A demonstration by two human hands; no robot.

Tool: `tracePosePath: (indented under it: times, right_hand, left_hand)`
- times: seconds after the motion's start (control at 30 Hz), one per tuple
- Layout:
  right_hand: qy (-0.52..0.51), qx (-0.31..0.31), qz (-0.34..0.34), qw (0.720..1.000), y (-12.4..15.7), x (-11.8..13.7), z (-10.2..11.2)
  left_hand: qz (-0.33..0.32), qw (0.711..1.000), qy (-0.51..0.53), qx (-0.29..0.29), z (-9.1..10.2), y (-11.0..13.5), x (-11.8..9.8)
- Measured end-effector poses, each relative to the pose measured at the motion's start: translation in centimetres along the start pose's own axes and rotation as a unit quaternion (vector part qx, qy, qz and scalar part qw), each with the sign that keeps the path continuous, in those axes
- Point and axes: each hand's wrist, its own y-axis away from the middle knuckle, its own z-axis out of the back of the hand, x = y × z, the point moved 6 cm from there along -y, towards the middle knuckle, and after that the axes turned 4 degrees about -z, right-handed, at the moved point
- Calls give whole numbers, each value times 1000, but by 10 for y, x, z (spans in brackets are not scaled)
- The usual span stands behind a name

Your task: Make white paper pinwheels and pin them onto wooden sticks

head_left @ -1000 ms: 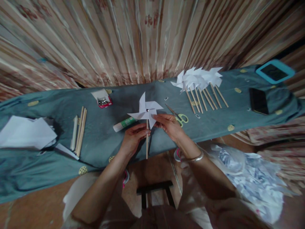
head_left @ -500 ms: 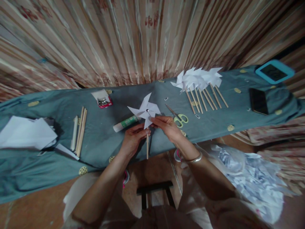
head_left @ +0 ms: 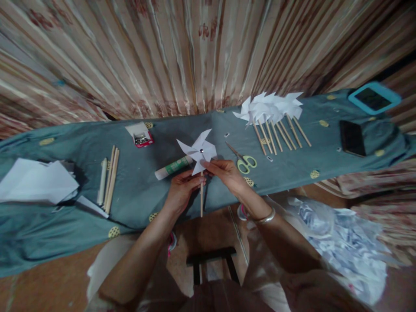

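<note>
A white paper pinwheel (head_left: 205, 149) with a shiny pin at its centre faces up in front of me, on a thin wooden stick (head_left: 201, 201). The fingers of my left hand (head_left: 182, 190) are closed around that stick just below the blades. My right hand (head_left: 225, 173) has its thumb and fingers pressed together at the lower right blade. Behind my left hand lies a green and white glue stick (head_left: 173, 167). Scissors with pale green handles (head_left: 246, 163) rest right of my right hand, blades pointing away.
Several finished pinwheels (head_left: 273, 110) lie in an overlapping row at the back right. A small red box of pins (head_left: 143, 138), wooden sticks (head_left: 112, 177) and white paper sheets (head_left: 35, 180) are on the left. A phone (head_left: 352, 138) and a blue-framed tablet (head_left: 375, 97) lie right.
The pinwheel's blades have turned slightly clockwise about the pin. Both hands stay nearly in the same place, the left still on the stick.
</note>
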Motion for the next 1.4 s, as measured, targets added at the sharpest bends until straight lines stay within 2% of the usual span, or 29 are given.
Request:
tracePosePath:
  times: [0.27,0.4,0.6,0.73,0.83,0.9,0.97,1.07,1.17,1.2,1.3,1.4]
  right_hand:
    - [67,34,27,997,7,-2,-3]
    - [117,54,35,991,10,-15,-16]
    - [109,66,18,992,11,-32,-33]
    - [138,39,46,989,7,-20,-22]
    - [196,-24,93,976,-1,1,5]
    - [275,-91,130,948,-4,19,29]
    - [370,-165,148,902,-7,36,55]
    - [509,-244,131,815,-10,53,88]
    - [606,-274,76,743,-18,55,116]
    - [619,-280,64,731,-20,54,124]
    - [628,-288,47,721,-30,48,143]
    - [645,-296,28,704,-39,42,152]
  left_hand:
    - [-39,998,37,-26,4,-2,-15]
    - [-66,996,47,-34,9,-5,-24]
    - [-89,993,57,-54,17,-9,-29]
    - [-104,991,54,-57,19,-7,-31]
    - [-119,991,40,-51,18,-3,-32]
    - [-125,991,24,-42,18,-2,-30]
    - [-131,991,12,-40,18,0,-28]
    - [-141,989,-5,-46,21,1,-26]
    - [-148,987,-20,-52,24,3,-26]
    - [-149,987,-23,-52,24,4,-26]
    - [-151,987,-30,-52,26,4,-28]
    - [-152,986,-32,-54,27,4,-28]
